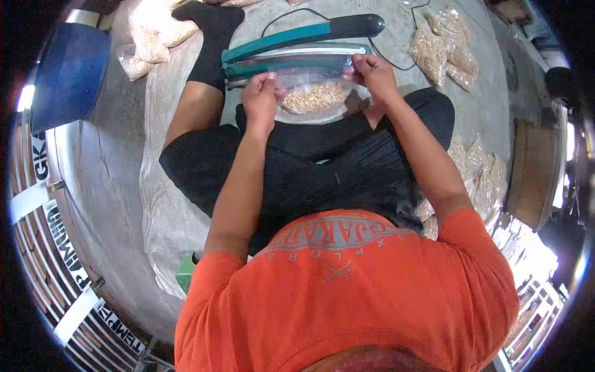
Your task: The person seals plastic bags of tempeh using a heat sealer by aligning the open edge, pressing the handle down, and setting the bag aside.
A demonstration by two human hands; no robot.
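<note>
In the head view, the person sits cross-legged on a pale woven mat [162, 204], in an orange shirt and black trousers, with both arms reaching to the far side. The left hand [260, 96] pinches the left top corner of a clear plastic bag [313, 99], fingers closed on the film. The right hand [372, 71] grips the bag's right top corner in the same way, thumb and fingers shut on the plastic. The bag hangs between the two hands just beyond the knees, its lower part filled with pale brown kernels. Its top edge lies along the teal heat sealer [288, 59], which stands crosswise on the mat just beyond the hands. The sealer's arm is lifted at its right end, where the black handle [356, 26] points to the far right. A thin black cable [396, 59] runs from the sealer across the mat.

On the far right, well apart from the hands, filled bags [443, 46] lie together on the mat. More packets [480, 177] lie beside the person's right knee. Further bags [152, 31] lie at the far left, past the black-socked foot [211, 37]. A blue tub [68, 71] stands on the floor at the left, off the mat.
</note>
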